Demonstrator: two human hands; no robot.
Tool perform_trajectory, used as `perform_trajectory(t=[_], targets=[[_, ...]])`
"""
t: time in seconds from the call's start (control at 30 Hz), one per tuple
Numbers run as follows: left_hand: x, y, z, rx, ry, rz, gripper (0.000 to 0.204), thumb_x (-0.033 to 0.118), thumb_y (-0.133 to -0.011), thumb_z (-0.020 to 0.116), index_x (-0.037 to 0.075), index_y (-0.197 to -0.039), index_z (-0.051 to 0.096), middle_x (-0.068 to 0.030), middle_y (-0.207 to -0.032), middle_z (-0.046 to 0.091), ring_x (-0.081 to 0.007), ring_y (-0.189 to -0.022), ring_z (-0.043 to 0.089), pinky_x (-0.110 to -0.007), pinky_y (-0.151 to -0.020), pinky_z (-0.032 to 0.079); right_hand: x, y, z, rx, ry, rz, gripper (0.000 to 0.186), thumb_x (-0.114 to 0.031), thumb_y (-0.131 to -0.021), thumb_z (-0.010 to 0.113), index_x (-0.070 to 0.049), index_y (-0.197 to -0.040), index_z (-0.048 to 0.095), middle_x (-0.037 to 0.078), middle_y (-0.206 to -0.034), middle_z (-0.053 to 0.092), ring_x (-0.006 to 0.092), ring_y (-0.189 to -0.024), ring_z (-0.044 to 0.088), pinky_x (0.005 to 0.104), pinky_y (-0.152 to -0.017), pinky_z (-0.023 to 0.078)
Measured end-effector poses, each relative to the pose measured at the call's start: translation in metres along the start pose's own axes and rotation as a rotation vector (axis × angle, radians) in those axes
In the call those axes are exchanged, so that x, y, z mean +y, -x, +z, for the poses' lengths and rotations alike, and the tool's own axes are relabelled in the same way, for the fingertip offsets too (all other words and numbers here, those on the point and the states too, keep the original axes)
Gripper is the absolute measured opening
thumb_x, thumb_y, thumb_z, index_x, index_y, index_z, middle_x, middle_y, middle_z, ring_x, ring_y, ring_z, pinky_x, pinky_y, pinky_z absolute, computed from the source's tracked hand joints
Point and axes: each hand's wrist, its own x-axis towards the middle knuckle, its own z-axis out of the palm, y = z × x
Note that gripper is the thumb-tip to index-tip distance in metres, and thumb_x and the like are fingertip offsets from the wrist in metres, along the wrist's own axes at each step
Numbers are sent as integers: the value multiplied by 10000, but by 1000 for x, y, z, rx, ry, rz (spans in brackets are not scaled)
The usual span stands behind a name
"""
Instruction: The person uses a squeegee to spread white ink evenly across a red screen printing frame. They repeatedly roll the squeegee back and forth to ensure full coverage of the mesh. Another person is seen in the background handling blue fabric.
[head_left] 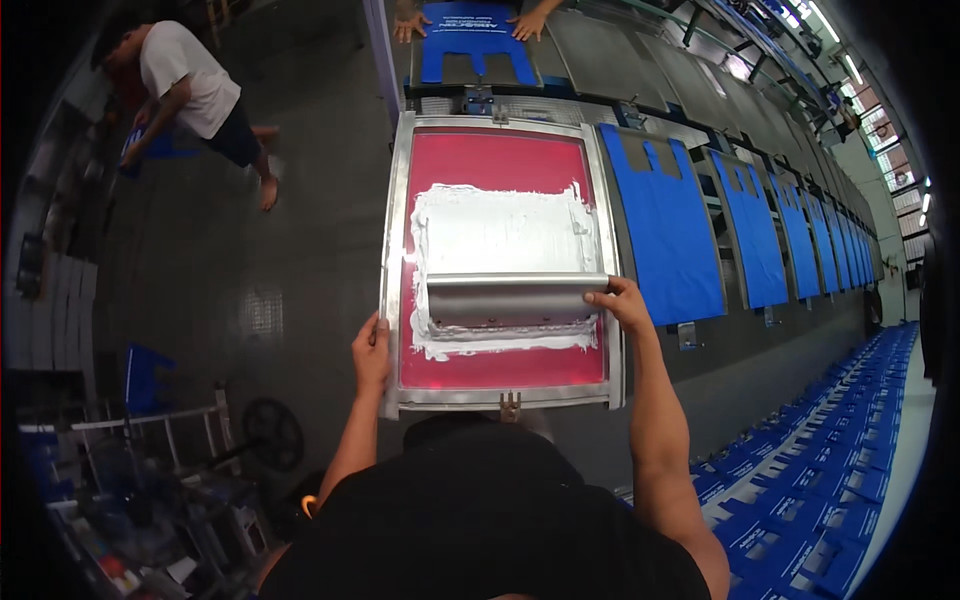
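Before me lies a silk-screen printing frame (398, 225) with a silver metal border and red mesh (480, 150). Thick white ink (500, 225) covers the middle of the mesh, heaped along its edges. A wide metal squeegee (515, 298) lies across the ink in the nearer half. My right hand (622, 303) grips the squeegee's right end, thumb on its near face. At the frame's left side, my left hand (371, 350) is closed around the metal border, its fingertips partly hidden.
Blue bags (665, 225) lie on a row of printing boards to the right. Across the frame, another person's hands (525, 25) touch a printed blue bag (470, 40). A person in a white shirt (190, 80) bends at far left. Printed bags (800, 500) fill racks at lower right.
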Motion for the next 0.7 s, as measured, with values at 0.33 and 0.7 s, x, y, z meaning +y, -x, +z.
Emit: perform_trajectory(t=[0.33, 0.7], targets=[[27, -10, 48, 120, 71, -45, 409, 262, -977, 588, -46, -1246, 578, -73, -942, 689, -89, -803, 601, -229, -728, 485, 0, -86, -41, -128, 47, -7, 351, -142, -717, 822, 22, -1004, 705, 64, -862, 695, 127, -793, 628, 269, -744, 493], [-35, -45, 85, 169, -11, -107, 430, 287, -959, 618, -20, -1258, 582, -93, -1065, 667, -116, -966, 584, -265, -844, 472, 48, -151, -54, -102, 192, -13, 432, -207, -683, 846, 12, -1028, 706, 74, -864, 694, 141, -797, 633, 296, -739, 508]])
